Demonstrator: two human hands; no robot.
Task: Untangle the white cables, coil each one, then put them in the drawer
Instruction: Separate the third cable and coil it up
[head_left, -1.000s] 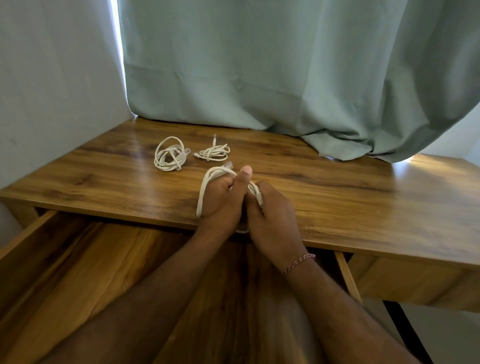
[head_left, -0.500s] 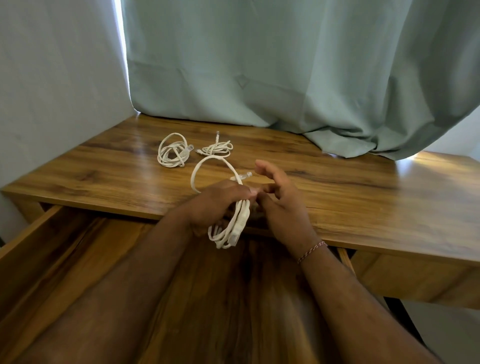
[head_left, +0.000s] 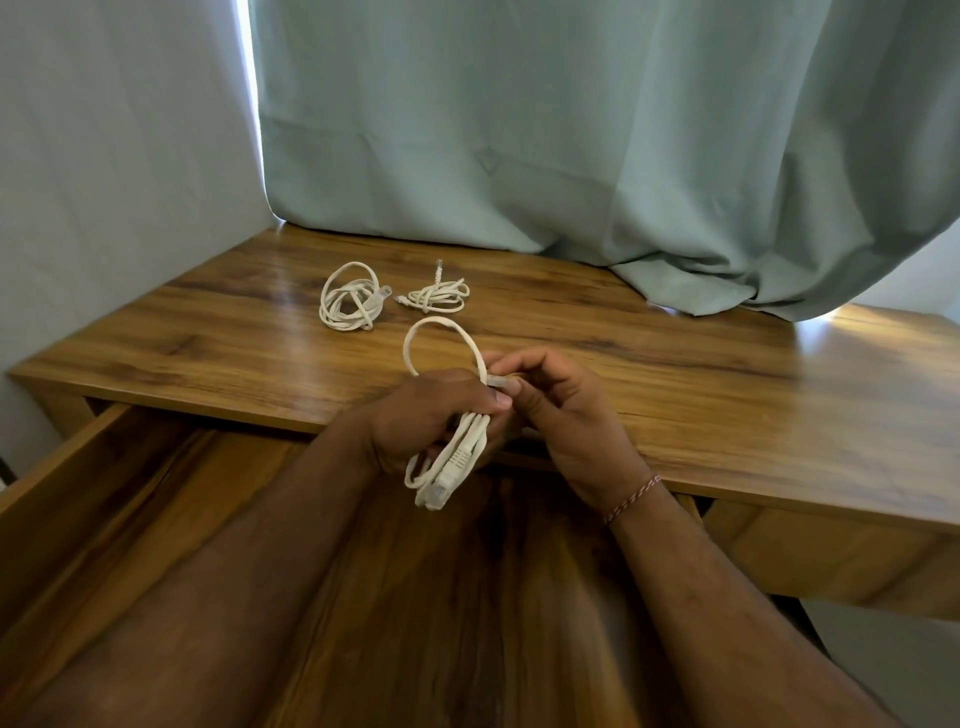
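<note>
Cable (head_left: 457, 447), white and smooth, is hanging in loops from the left hand (head_left: 431, 415); the right hand (head_left: 561, 410) is pinching its plug above the shiny wooden desk (head_left: 675, 384).

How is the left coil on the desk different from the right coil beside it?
The left coil is rounder and bulkier; the right coil is flatter and smaller. The left coil's plug lies across its loops; the right coil's end sticks out toward the curtain. Both are white and lie untouched.
</note>
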